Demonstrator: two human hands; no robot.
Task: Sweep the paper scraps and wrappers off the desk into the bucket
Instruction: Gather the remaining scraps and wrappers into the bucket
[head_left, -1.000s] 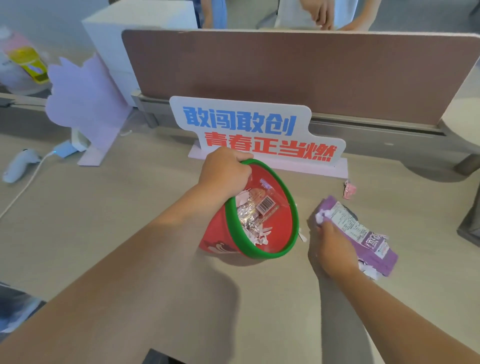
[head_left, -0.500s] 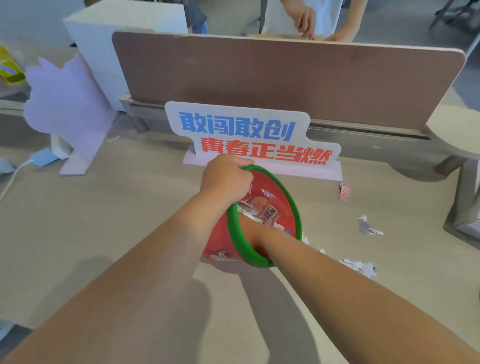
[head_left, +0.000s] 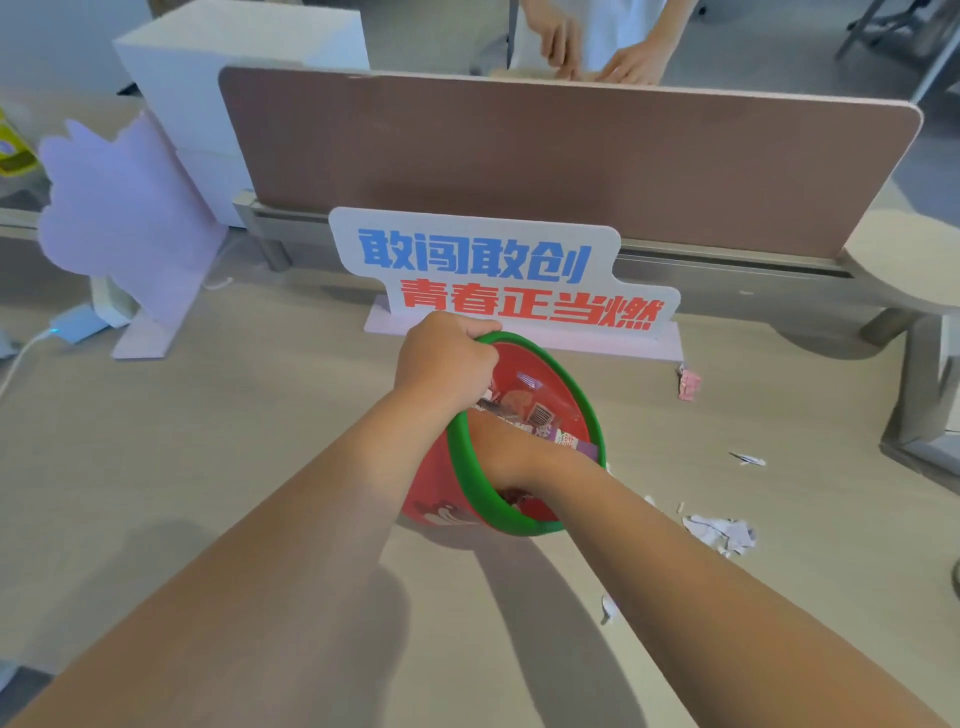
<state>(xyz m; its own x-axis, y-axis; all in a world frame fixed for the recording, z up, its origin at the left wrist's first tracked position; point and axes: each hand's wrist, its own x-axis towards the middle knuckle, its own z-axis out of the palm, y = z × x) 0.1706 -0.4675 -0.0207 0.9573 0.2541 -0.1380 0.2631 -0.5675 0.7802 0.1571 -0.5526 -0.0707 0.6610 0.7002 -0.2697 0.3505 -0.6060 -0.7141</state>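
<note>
Red bucket (head_left: 435, 512) tilted, L hand (head_left: 441, 359) grips rim, R hand (head_left: 500, 448) inside.

A single wide-angle camera, worn on the person's head, looks forward and steeply down over the pale wood-grain desk (head_left: 234, 467). It sits close: the person's two bare forearms (head_left: 260, 571) fill the lower frame, entering from 7 and 5 o'clock. The red plastic bucket with a green rim (head_left: 436, 512) lies near centre. The view faces the brown upright divider panel (head_left: 571, 161) at 12 o'clock, whose top edge bows with lens distortion.
</note>
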